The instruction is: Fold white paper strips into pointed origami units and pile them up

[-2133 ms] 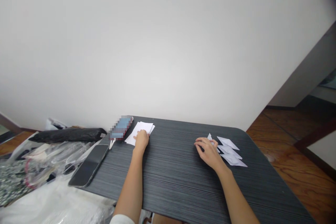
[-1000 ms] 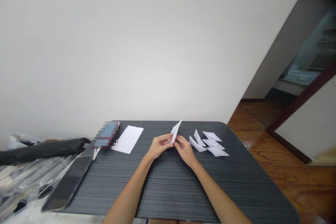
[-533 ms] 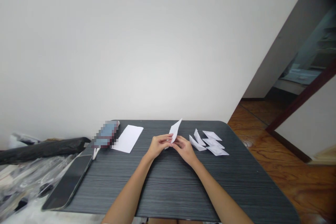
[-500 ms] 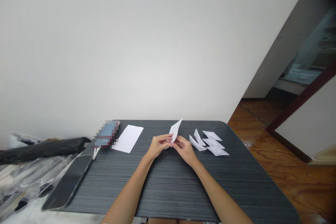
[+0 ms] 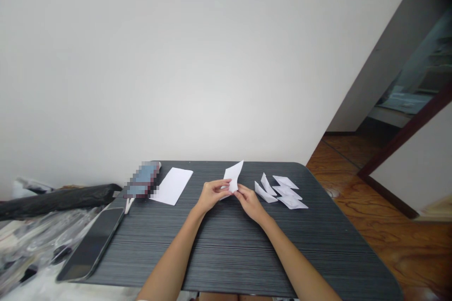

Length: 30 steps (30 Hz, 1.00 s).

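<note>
A white sheet of paper [image 5: 233, 174], partly folded, is held up between my two hands over the middle of the table. My left hand [image 5: 211, 194] pinches its left and lower side. On the right, my right hand [image 5: 250, 201] grips the lower right corner between thumb and fingers. Part of the paper is hidden behind the fingers. To the right of my right hand lie several folded white paper pieces [image 5: 287, 193], some with points sticking up. A flat stack of white paper [image 5: 174, 186] rests left of my left hand.
The dark striped table [image 5: 233, 254] stands against a white wall. A phone [image 5: 93, 244] lies at its left edge, and a blurred-out device [image 5: 143, 181] with a white cable is behind it. Plastic-wrapped items [image 5: 52, 235] and a black roll [image 5: 60, 201] are beyond the left edge.
The paper between my hands has turned and opened out, showing more of its face. My right fingers have shifted slightly along its edge. The other papers have stayed put.
</note>
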Available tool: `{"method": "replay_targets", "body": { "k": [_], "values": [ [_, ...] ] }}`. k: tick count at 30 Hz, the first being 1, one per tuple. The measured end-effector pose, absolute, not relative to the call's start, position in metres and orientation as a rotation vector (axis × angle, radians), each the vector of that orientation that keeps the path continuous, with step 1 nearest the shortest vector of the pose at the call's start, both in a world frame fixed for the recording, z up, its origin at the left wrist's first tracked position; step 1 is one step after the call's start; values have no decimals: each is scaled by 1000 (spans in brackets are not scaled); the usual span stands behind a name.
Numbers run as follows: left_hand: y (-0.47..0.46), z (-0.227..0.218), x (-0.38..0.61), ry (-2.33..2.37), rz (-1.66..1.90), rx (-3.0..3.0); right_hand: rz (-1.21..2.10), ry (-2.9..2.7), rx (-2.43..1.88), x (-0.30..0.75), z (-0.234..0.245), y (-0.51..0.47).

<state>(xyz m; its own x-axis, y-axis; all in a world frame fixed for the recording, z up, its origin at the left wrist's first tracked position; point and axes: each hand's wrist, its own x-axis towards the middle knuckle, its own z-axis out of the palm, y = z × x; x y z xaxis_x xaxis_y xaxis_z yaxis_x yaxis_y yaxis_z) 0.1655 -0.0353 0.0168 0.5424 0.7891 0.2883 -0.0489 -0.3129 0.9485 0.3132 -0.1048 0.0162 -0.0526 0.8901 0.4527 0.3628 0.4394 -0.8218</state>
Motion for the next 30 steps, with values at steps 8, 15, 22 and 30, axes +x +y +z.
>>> {"method": "replay_targets", "body": {
  "k": [8, 15, 22, 30],
  "values": [
    [-40, 21, 165, 600, 927, 1787, 611, -1595, -1130, 314, 10, -103],
    [-46, 25, 168, 769, 1068, 2116, 929, -1107, -1116, 312, -5, -93],
    [-22, 36, 144, 1477, 1868, 1480, 1234, -815, -896, 297, -7, -89],
    [-13, 76, 104, 1342, 2425, 871, 1462, -749, -550, 204, 28, -51]
  ]
}}
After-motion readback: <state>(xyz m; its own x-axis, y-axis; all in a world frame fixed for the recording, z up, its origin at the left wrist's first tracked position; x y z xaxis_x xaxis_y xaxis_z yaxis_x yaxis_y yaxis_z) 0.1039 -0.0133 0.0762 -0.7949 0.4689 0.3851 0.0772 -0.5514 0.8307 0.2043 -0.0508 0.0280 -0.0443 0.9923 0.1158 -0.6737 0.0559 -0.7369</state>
